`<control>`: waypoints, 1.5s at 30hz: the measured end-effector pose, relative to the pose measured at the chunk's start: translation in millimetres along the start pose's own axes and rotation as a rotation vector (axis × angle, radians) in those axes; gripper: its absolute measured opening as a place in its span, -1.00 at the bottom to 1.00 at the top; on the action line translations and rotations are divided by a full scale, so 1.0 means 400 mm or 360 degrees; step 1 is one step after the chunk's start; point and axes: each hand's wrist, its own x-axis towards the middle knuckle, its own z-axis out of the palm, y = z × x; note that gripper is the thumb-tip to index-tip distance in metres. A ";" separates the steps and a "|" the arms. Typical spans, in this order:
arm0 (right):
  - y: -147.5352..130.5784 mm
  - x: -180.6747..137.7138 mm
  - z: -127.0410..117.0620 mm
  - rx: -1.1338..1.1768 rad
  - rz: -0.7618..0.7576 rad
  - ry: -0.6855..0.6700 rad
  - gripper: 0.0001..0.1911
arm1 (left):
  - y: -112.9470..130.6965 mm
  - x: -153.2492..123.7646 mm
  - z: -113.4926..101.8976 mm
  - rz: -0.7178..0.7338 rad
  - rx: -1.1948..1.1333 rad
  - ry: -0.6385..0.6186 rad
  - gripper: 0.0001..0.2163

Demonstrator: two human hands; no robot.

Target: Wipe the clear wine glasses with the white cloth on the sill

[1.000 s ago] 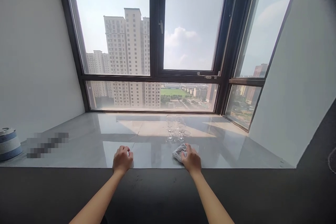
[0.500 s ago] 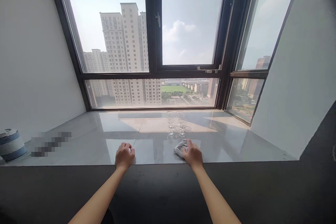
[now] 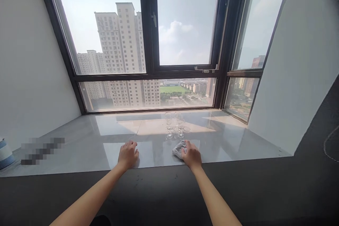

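My right hand (image 3: pixel 192 154) presses on a crumpled white-grey cloth (image 3: pixel 179 149), which lies on the glossy window sill (image 3: pixel 148 155) near its front edge. Its fingers are closed on the cloth's right side. Further left, my left hand (image 3: pixel 128 154) rests low over the sill with loosely curled fingers. A gap shows between its thumb and fingertips, and I see nothing in it. Just behind the cloth stand several clear stemmed glasses (image 3: pixel 170 130), upright and close together. Their transparent bowls blur into the reflections.
At the far left edge sits a blue and white striped container (image 3: pixel 5 153), partly cut off. Beside it a patch of the sill is pixelated. Dark-framed windows (image 3: pixel 148 77) rise behind the glasses, with a wall on either side. The sill drops off at its front edge.
The view has shifted slightly to the right. My left hand has moved a little toward the right hand and turned. The right hand stays on the cloth; the glasses stand unchanged.
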 end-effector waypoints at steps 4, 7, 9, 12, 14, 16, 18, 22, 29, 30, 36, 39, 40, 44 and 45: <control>-0.009 0.000 -0.012 0.0003 0.0028 0.0010 -0.63 | 0.113 0.091 -0.013 0.0178 -0.0190 -0.0179 -0.75; -0.012 0.000 -0.018 0.0023 0.0040 0.0027 -0.64 | 0.212 0.160 0.010 0.0300 -0.0325 -0.0245 -0.71; -0.013 0.000 -0.019 0.0034 0.0044 0.0044 -0.64 | 0.274 0.199 0.038 0.0361 -0.0414 -0.0292 -0.66; -0.012 0.001 -0.018 0.0040 0.0043 0.0060 -0.62 | 0.353 0.245 0.087 0.0391 -0.0515 -0.0383 -0.59; -0.011 0.002 -0.019 0.0047 0.0030 0.0063 -0.62 | 0.396 0.266 0.119 0.0375 -0.0517 -0.0439 -0.55; -0.010 0.003 -0.020 0.0057 0.0021 0.0065 -0.63 | 0.429 0.282 0.146 0.0344 -0.0468 -0.0482 -0.47; -0.010 0.004 -0.020 0.0067 0.0023 0.0071 -0.64 | 0.450 0.293 0.168 0.0318 -0.0406 -0.0509 -0.41; -0.009 0.004 -0.018 0.0079 0.0019 0.0085 -0.64 | 0.448 0.302 0.189 0.0357 -0.0324 -0.0499 -0.48; -0.003 0.001 -0.013 0.0102 0.0003 0.0088 -0.64 | 0.293 0.287 0.171 0.0426 -0.0102 -0.0356 -0.54; -0.002 0.000 -0.011 0.0108 0.0007 0.0087 -0.64 | 0.258 0.285 0.166 0.0393 -0.0075 -0.0349 -0.54; 0.002 -0.004 -0.005 0.0102 0.0015 0.0111 -0.65 | 0.003 0.281 0.139 0.0087 0.0111 -0.0373 -0.56; 0.004 -0.006 -0.004 0.0077 -0.0006 0.0117 -0.66 | -0.114 0.277 0.126 -0.0104 0.0142 -0.0408 -0.55; 0.005 -0.007 -0.003 0.0062 -0.0013 0.0126 -0.66 | -0.147 0.275 0.124 -0.0151 0.0144 -0.0412 -0.54; 0.015 -0.010 0.004 -0.0013 -0.0036 0.0152 -0.67 | -0.237 0.268 0.128 -0.0309 0.0129 -0.0428 -0.50; 0.018 -0.011 0.007 -0.0022 -0.0047 0.0154 -0.66 | -0.252 0.269 0.132 -0.0340 0.0123 -0.0428 -0.49</control>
